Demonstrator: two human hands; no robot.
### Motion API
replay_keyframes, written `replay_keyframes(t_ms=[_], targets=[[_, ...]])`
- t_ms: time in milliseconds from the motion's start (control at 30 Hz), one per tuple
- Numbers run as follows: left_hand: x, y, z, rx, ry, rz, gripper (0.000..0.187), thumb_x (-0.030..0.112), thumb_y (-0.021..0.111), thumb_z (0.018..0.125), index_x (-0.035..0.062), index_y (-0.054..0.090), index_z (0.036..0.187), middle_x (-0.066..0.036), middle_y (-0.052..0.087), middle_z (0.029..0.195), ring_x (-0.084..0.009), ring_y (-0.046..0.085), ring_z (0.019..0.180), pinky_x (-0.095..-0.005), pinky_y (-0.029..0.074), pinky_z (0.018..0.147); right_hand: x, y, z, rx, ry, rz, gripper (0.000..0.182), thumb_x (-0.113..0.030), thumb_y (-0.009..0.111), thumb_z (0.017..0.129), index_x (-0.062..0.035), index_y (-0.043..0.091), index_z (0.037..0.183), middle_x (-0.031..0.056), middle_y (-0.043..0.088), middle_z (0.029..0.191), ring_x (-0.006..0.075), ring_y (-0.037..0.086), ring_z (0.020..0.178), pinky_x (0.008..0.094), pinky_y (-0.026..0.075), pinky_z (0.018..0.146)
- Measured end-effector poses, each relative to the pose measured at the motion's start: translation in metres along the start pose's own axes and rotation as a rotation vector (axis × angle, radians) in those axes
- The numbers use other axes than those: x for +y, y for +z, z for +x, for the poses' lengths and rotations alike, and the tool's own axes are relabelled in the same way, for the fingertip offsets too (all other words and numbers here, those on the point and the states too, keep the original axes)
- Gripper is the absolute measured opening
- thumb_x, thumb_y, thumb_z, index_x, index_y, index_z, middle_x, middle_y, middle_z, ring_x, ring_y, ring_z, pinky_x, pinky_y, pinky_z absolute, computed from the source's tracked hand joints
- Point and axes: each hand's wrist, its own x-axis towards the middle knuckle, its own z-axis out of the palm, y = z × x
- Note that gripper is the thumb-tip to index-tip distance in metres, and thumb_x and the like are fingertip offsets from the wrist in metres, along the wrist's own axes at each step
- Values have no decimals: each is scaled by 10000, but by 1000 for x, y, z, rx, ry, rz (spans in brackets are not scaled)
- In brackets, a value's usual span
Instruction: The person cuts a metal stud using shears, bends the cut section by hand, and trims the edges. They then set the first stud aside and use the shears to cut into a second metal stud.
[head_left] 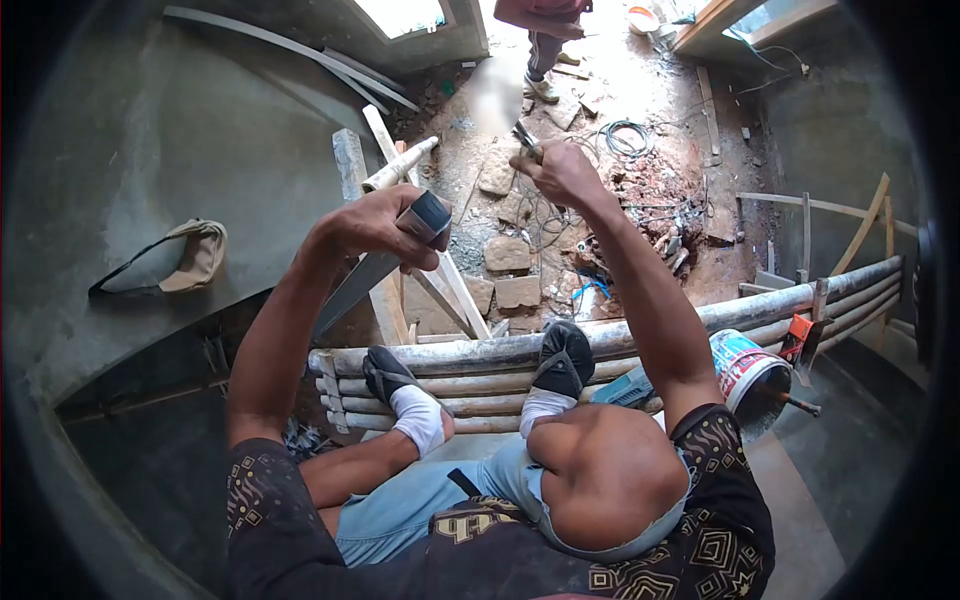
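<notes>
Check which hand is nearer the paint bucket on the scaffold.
Right. The right hand is raised above the poles, up and left of the paint bucket, gripping a small tool. The left hand, holding a flat metal bar, is farther left.

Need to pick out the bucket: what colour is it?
The bucket is white with blue and red print, in the head view.
</notes>
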Motion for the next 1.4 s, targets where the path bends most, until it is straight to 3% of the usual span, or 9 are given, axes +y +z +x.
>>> replay_keyframes(t_ms=[267, 367, 567, 900, 967, 1000, 1133, 1367, 1400], targets=[[-7, 36, 8, 36, 11, 179, 319, 232, 860, 747, 40, 637, 872, -22, 647, 755, -120, 646, 701, -276, 525, 618, -24, 21, 58, -147, -62, 485, 173, -36, 642, 846, 83, 626, 971, 127, 646, 716, 207, 661, 644, 364, 518, 533], [-7, 47, 3, 93, 64, 198, 319, 249, 863, 752, 55, 634, 861, -12, 641, 756, -122, 629, 687, -274, 504, 619, -40, 11, 70, -183, -189, 125, 125, 54, 660, 838, 13, 589, 933, 15, 562, 756, 159, 606, 721, 323, 528, 564], [8, 18, -54, 466, 237, 305, 346, 324, 830, 820, 38, 638, 849, -42, 642, 790, -151, 627, 733, -286, 513, 643, -8, 5, 45, -353, 9, 625, 549, -144, 680, 897, -108, 533, 1424, 11, 615, 1376, 222, 520, 1298, 531, 519, 864], [47, 0, -163, 736, 310, 570, 312, 263, 752, 843, 79, 656, 1076, -42, 673, 914, -163, 635, 841, -320, 503, 771, 50, 6, -45, -373, 204, 555, 476, -142, 659, 930, -38, 548, 1382, 96, 693, 1166, 217, 633, 1124, 438, 495, 924], [58, 6, -176, 706, 7, 670, 354, 347, 709, 864, 76, 655, 1085, -86, 691, 926, -189, 657, 865, -331, 512, 808, 50, 2, -70, -321, 217, 514, 537, -173, 681, 898, -18, 533, 1391, 122, 660, 1190, 252, 620, 1131, 482, 470, 950], [13, -5, -152, 893, 385, 694, 494, 380, 818, 785, 1, 683, 1073, -108, 699, 861, -215, 681, 774, -376, 536, 735, 45, -3, -85, -310, 220, 516, 537, -200, 695, 895, -8, 542, 1373, 125, 653, 1201, 248, 620, 1131, 439, 476, 950], [-41, -2, -114, 1117, 418, 1079, 334, 253, 674, 744, 43, 642, 1002, -183, 645, 886, -386, 650, 873, -508, 526, 806, 80, -27, -114, -261, 261, 675, 503, -159, 683, 929, 17, 515, 1369, 119, 668, 1141, 224, 667, 1033, 395, 543, 905], [-79, 20, 22, 1712, 415, 871, 189, 231, 591, 841, 78, 635, 943, -154, 586, 760, -297, 642, 794, -482, 529, 790, 25, -60, -135, -266, 359, 386, 438, -163, 664, 871, -45, 563, 1280, 53, 656, 1018, 196, 666, 909, 363, 574, 753], [-84, -4, 77, 1556, 961, 460, 183, 272, 635, 759, 131, 547, 684, -91, 509, 587, -260, 557, 585, -476, 485, 656, 30, -67, -135, -293, 368, 372, 428, -148, 645, 873, -65, 555, 1283, 48, 652, 1014, 195, 663, 913, 362, 573, 737]])
